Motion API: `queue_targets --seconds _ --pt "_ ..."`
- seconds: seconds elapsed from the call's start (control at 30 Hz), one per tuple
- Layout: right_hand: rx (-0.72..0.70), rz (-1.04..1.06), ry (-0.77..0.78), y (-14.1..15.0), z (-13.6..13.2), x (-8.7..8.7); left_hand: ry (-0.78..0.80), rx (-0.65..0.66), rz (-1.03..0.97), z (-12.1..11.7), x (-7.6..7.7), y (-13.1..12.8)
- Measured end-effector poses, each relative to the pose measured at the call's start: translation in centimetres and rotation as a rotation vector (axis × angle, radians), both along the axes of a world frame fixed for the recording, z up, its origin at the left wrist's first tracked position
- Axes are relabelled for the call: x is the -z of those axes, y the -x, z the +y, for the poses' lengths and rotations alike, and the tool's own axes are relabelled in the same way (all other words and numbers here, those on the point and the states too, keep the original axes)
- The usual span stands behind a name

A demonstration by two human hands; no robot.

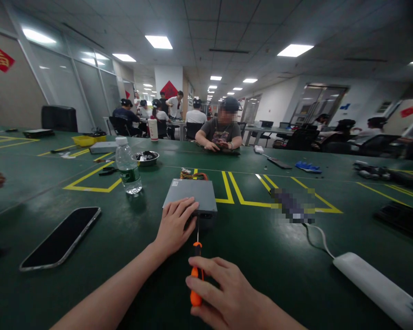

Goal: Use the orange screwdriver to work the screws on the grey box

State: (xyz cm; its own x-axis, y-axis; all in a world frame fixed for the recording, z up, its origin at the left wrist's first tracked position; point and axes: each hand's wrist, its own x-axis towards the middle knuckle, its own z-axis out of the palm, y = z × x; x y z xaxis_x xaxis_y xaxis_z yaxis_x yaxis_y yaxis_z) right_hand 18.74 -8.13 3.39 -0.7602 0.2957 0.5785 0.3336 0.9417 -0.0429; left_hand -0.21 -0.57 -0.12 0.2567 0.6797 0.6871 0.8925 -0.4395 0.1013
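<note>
A grey metal computer power supply (194,191) lies on the green table, with a bundle of coloured cables (196,175) at its far side. My left hand (177,224) holds it at the near left, fingers across the top and thumb by the near edge. An orange-and-black screwdriver (195,293) is gripped between the thumb and fingers of my right hand (227,293). Its shaft points away from me to the near face of the power supply. The tip's exact contact is hidden at that face.
Left of the power supply stand a water bottle (128,169) and a metal bowl (147,158) of small dark parts. A phone (62,238) lies nearer. On the right are a white power strip (375,284) and its cable. Another person (222,128) sits across the table (261,266).
</note>
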Motion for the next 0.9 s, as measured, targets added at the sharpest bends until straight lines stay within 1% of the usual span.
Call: queue_targets --seconds 0.1,0.2,0.27,0.37,0.43,0.6,0.73,0.8,0.9 --pt "-0.018 0.082 0.028 -0.1 0.3 0.7 -0.003 -0.002 -0.008 0.0 0.0 -0.1" --pt "0.014 0.109 0.062 -0.2 0.2 0.8 -0.012 -0.007 -0.015 0.2 0.1 -0.1" --pt "0.029 0.076 0.072 -0.3 0.0 0.6 -0.017 -0.010 -0.017 0.2 0.2 -0.1" --pt "0.020 -0.017 0.046 -0.3 -0.2 0.3 -0.024 -0.016 -0.023 0.3 0.2 -0.2" --pt "0.010 -0.045 0.030 -0.2 -0.1 0.6 -0.028 -0.019 -0.028 0.4 0.3 -0.2" --pt "-0.014 -0.007 0.029 0.7 0.4 2.0 -0.039 -0.018 -0.035 0.5 0.5 -0.2" --pt "-0.015 -0.048 0.080 1.0 0.7 2.0 -0.046 -0.019 -0.040 0.6 0.6 -0.2" --pt "-0.045 -0.074 0.044 0.9 0.6 1.7 -0.047 -0.014 -0.041 0.6 0.5 -0.2" --pt "-0.065 -0.043 -0.082 0.6 0.7 1.7 -0.043 -0.006 -0.046 0.5 0.4 -0.2"
